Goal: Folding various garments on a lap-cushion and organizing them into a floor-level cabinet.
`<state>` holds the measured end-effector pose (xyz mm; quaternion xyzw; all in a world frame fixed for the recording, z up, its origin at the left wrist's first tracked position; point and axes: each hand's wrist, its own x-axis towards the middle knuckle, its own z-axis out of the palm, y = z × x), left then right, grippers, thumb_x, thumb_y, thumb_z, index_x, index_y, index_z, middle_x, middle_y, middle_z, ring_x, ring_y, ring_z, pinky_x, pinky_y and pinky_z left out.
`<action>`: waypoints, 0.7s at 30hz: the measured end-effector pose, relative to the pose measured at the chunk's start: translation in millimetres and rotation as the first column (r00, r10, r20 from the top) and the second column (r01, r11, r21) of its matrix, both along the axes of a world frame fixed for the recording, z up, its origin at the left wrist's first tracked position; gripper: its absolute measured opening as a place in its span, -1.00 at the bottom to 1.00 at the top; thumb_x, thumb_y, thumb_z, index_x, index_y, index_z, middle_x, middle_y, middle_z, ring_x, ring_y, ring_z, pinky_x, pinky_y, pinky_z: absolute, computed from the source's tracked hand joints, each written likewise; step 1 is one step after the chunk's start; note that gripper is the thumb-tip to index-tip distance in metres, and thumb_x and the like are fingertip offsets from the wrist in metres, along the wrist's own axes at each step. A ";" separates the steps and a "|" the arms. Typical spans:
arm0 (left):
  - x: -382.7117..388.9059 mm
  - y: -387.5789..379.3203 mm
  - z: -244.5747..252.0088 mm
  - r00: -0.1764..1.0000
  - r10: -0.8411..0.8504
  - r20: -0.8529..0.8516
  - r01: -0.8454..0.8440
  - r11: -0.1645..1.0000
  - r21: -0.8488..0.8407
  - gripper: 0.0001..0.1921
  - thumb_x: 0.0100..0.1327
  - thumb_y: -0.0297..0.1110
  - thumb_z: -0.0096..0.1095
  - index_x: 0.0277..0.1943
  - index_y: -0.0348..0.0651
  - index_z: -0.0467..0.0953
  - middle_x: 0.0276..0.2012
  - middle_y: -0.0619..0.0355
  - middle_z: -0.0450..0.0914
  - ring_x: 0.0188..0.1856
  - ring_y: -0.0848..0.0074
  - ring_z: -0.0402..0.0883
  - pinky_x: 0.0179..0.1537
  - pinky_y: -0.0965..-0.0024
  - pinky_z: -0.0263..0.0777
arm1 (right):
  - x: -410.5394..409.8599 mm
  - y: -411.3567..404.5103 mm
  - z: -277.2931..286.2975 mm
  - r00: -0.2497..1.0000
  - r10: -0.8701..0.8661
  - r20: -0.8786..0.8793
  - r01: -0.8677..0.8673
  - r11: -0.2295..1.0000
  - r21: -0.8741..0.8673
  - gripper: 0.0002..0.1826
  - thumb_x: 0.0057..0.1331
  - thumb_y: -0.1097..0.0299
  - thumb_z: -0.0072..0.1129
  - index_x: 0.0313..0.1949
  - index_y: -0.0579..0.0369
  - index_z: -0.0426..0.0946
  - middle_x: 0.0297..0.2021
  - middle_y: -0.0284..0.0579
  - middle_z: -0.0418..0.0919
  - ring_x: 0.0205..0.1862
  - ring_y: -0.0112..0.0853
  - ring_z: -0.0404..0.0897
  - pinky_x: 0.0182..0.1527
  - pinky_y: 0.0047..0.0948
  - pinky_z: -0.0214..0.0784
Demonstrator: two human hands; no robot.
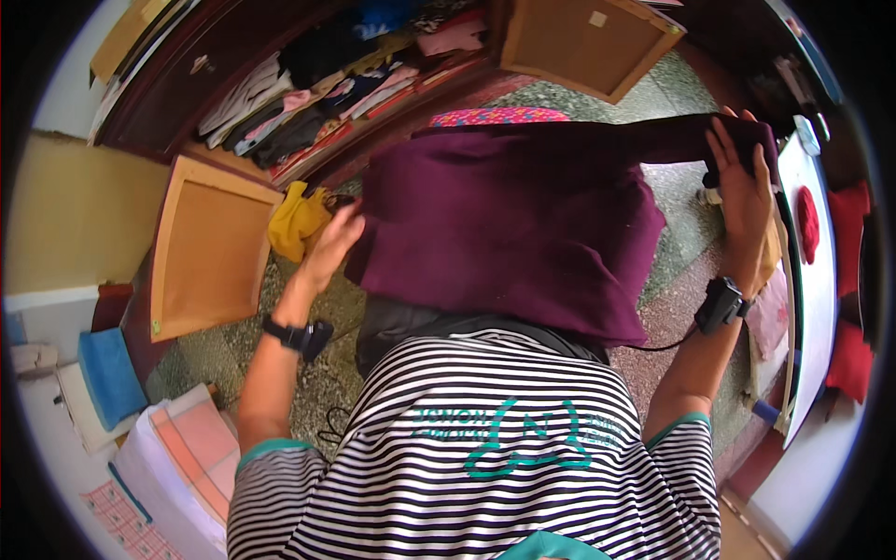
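A dark purple garment [504, 224] lies spread over the person's lap, with a long narrow part, perhaps a sleeve, stretching to the right. My right hand [742, 164] is at the far end of that part, its palm against the cloth and its fingers spread. Beside the garment's left edge is my left hand [336, 241], fingers extended and partly blurred; whether it touches the cloth is unclear. A bright pink patterned cloth [500, 117] shows just beyond the garment's far edge. Each wrist wears a black band with a device.
Folded clothes [315, 98] fill an open cupboard shelf at the upper left. One wooden door [213, 245] stands at the left, another [588, 42] at the top. Yellow cloth [297, 220] lies beside my left hand. A white-topped table [808, 301] is at the right.
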<state>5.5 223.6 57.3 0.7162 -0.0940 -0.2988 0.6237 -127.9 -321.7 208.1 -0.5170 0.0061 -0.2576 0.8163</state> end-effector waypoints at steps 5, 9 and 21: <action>-10.3 23.1 19.8 0.935 -0.143 -0.326 0.231 0.940 0.251 -0.65 0.26 -0.39 0.29 0.08 -0.23 0.45 -0.08 0.17 0.59 -0.07 0.56 0.57 -0.07 0.47 0.48 | 1.2 10.2 16.0 1.000 -0.008 -0.017 0.006 0.998 -0.070 -0.45 0.52 0.14 -0.25 0.30 0.34 0.12 0.22 0.26 0.31 0.29 0.03 0.31 0.36 -0.08 0.10; 66.1 8.4 29.0 0.941 -0.281 0.188 0.231 0.941 0.248 -0.69 0.27 -0.28 0.29 -0.01 -0.22 0.48 -0.19 0.24 0.58 -0.13 0.63 0.54 -0.11 0.48 0.47 | -0.7 19.5 24.7 0.997 0.052 -0.056 -0.062 0.981 -0.184 -0.44 0.53 0.10 -0.29 0.32 0.31 0.12 0.20 0.25 0.34 0.24 -0.01 0.40 0.28 -0.13 0.23; 226.3 -198.6 -40.7 0.591 -0.804 0.066 0.366 0.341 0.866 -0.58 -0.21 -0.43 0.58 -0.23 -0.17 0.54 -0.24 0.05 0.66 -0.12 0.33 0.64 -0.15 0.30 0.51 | -4.5 23.8 31.8 0.995 -0.034 -0.095 0.007 0.963 -0.271 -0.41 0.53 0.05 -0.31 0.32 0.30 0.11 0.22 0.23 0.33 0.19 -0.08 0.46 0.21 -0.19 0.33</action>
